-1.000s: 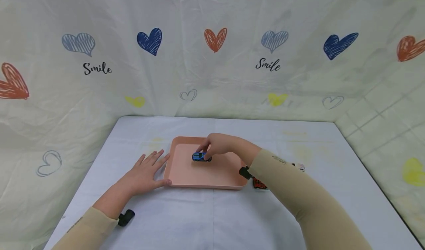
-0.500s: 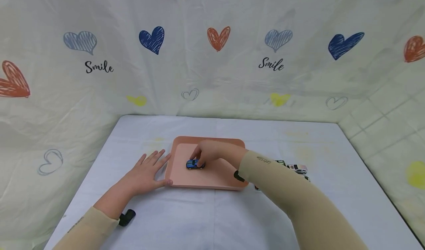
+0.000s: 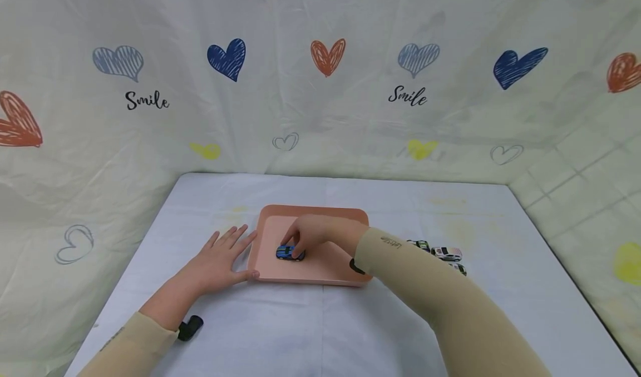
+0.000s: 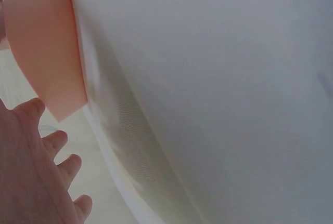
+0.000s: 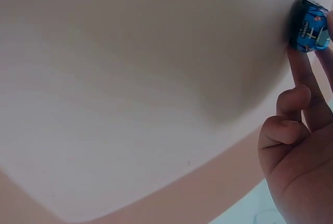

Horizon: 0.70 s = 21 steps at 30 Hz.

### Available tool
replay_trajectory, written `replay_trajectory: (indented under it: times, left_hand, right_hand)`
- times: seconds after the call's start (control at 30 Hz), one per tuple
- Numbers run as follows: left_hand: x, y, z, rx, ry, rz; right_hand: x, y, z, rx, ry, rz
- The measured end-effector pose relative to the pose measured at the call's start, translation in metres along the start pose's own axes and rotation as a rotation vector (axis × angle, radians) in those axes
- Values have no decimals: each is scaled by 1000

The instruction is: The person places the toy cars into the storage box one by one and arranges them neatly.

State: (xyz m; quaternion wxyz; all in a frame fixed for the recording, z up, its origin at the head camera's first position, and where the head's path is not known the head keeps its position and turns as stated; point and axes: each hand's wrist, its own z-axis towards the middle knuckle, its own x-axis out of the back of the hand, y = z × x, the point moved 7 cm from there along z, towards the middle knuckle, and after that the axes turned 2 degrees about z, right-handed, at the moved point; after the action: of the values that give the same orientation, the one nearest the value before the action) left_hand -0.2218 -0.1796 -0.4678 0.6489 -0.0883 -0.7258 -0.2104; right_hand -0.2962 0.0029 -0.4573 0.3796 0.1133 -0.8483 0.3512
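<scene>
The step in hand, as I judge, is the placing of the blue toy car [image 3: 284, 252] in the pink tray [image 3: 310, 282], which lies near the middle of the surface [image 3: 280, 332]. The right hand [image 3: 312, 232] pinches this car over the tray's left half; whether it already touches the bottom, I cannot tell. The left hand [image 3: 217, 263] is spread at the tray's left edge. The next move probably calls for a gentle release, then reaching to the other toy cars [image 3: 447, 253], between the tray and the surface's right edge.

Booth, with heart-printed sheeting [image 3: 350, 115] around table [image 3: 350, 327]
</scene>
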Motion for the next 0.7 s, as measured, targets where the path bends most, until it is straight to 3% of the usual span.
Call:
replay_trajectory:
  times: [0.3, 0.7]
  left_hand:
    - [2, 0, -1, -3, 28, 2]
    - [2, 1, -1, 9, 7, 24]
  right_hand:
    - [-8, -12, 7, 31, -46, -67]
    - [-15, -16, 13, 42, -59, -32]
